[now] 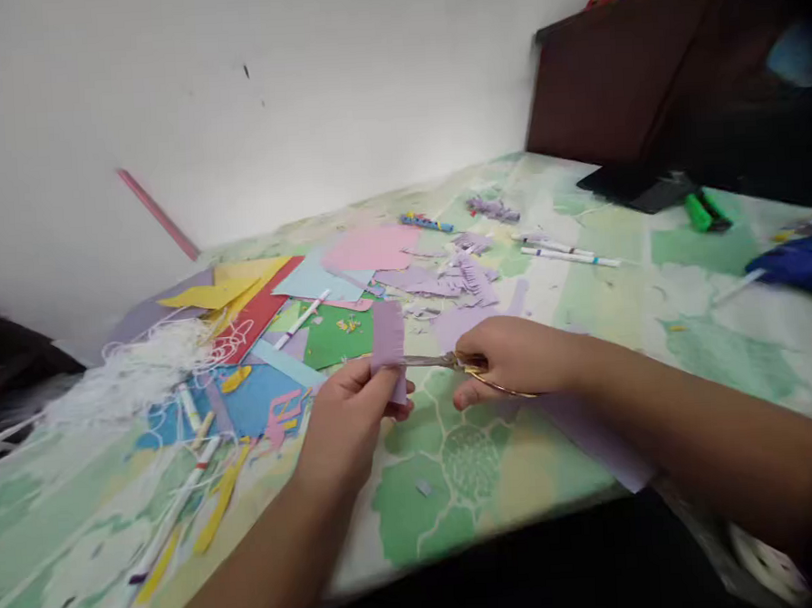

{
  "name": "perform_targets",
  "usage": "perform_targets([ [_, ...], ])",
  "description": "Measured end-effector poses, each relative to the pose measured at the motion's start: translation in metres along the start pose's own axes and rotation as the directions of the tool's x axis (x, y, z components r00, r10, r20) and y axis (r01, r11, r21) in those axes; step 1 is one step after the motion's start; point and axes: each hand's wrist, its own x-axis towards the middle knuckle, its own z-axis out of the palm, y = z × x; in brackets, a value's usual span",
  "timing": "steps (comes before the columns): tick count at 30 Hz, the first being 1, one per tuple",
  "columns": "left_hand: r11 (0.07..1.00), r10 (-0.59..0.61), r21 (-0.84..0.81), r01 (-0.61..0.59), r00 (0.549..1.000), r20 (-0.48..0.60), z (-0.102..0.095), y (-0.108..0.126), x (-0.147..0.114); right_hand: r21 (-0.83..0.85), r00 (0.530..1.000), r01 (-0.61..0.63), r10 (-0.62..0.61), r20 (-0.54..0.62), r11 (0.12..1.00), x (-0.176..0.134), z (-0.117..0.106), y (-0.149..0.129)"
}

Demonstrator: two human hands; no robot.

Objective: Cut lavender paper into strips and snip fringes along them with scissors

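Note:
My left hand (363,399) pinches a strip of purple paper (386,330) upright, with short fringe cuts along its right edge. In my right hand (504,358) is a pair of scissors (443,362) with gold-coloured handles. The blades point left and meet the strip's right edge close to my left fingertips. Behind my hands lie fringed purple paper scraps (476,278). A longer piece of purple paper (600,439) lies partly hidden under my right forearm.
Coloured paper sheets (369,249), a tangle of white string (137,368) and yellow strips (222,500) cover the left and middle. White markers (570,256), a green object (707,209) and a dark blue item (799,263) lie right. A dark cabinet (605,85) stands behind.

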Motion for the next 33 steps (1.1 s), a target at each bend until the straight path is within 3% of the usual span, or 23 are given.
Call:
perform_targets([
  [6, 0.996, 0.054, 0.075, -0.054, 0.999, 0.001, 0.0, 0.003, -0.001, 0.021, 0.999, -0.011, 0.01, 0.041, 1.0, -0.001, 0.001, 0.0],
  [18, 0.973, 0.028, 0.226, -0.035, 0.999, 0.037, 0.0, 0.011, -0.004, 0.018, 0.999, -0.009, 0.008, 0.032, 1.0, 0.002, 0.004, -0.002],
  [33, 0.998, -0.024, 0.065, 0.02, 0.998, 0.06, 0.001, 0.006, -0.001, -0.018, 1.0, -0.013, 0.013, -0.002, 1.0, 0.001, 0.002, 0.003],
])
